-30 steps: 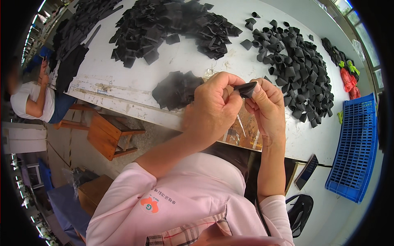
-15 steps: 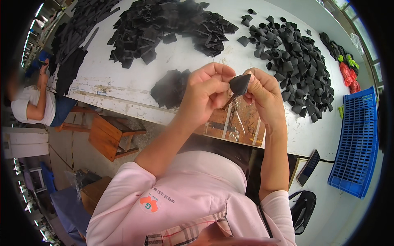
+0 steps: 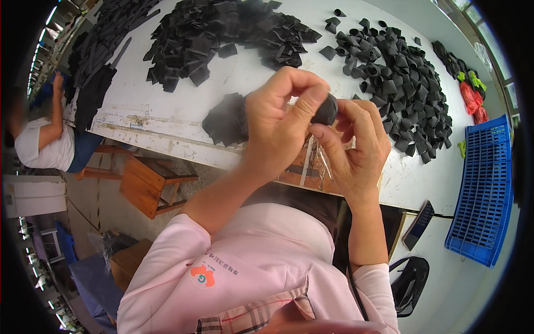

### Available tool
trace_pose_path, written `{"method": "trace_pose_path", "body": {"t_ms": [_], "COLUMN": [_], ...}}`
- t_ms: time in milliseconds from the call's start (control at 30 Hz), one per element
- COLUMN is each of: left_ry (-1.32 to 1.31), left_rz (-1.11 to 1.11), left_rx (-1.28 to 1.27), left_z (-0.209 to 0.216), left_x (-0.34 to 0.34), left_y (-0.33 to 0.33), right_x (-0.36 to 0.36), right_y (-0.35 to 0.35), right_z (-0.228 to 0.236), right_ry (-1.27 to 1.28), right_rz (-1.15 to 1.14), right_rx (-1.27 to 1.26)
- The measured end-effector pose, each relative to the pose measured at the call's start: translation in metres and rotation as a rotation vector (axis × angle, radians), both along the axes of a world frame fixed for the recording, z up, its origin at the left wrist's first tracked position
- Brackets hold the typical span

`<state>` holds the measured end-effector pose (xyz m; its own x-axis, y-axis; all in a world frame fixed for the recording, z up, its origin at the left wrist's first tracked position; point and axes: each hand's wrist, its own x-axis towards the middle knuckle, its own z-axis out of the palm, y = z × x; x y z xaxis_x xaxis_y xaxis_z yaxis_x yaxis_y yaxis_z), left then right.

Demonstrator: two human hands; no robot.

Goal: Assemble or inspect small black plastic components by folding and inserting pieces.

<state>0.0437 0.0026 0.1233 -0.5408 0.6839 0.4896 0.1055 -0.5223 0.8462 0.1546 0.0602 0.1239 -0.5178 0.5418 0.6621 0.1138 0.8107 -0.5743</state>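
Note:
Above the table's front edge, my left hand (image 3: 282, 122) pinches a small folded black fabric piece (image 3: 326, 111) between thumb and fingers. Part of the piece is hidden behind those fingers. On its other side is my right hand (image 3: 359, 147), its fingers curved and its thumb held apart from them. The right fingertips are close to the piece's right edge; whether they touch it I cannot tell. Under the hands lies a brown wooden board (image 3: 320, 175) with clear tape on it. A stack of flat black pieces (image 3: 225, 119) is beside my left hand.
Flat black pieces (image 3: 183, 47) form a large heap at the back; rolled black pieces (image 3: 403, 86) are piled on the right. Black strips (image 3: 92, 72) cover the table's far left. A blue crate (image 3: 481, 192) and a phone-like device (image 3: 418, 225) are at right. Another person (image 3: 47, 139) sits left, near a wooden stool (image 3: 147, 186).
The black piece has gone from my right hand's pinch to my left hand's, and it is turned. My right thumb has moved left and away from its fingers. The other person's arm has shifted.

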Motion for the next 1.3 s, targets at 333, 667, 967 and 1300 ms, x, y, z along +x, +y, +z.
{"method": "trace_pose_path", "body": {"t_ms": [333, 667, 967, 1300], "left_ry": [-0.383, -0.243, 0.148, 0.209], "left_rz": [0.017, -0.261, -0.156, 0.029], "left_rx": [-0.039, -0.097, -0.221, -0.106], "left_z": [-0.007, -0.009, 0.006, -0.016], "left_x": [0.002, -0.013, -0.017, -0.013], "left_y": [-0.007, -0.008, -0.006, -0.007], "right_x": [-0.003, 0.005, 0.005, 0.0], "right_y": [0.005, 0.005, 0.012, 0.018], "right_z": [-0.003, -0.003, 0.009, 0.01], "right_ry": [0.042, -0.013, -0.077, -0.093], "right_rz": [-0.053, 0.013, 0.057, 0.214], "right_rx": [0.107, -0.135, -0.22, -0.303]}}
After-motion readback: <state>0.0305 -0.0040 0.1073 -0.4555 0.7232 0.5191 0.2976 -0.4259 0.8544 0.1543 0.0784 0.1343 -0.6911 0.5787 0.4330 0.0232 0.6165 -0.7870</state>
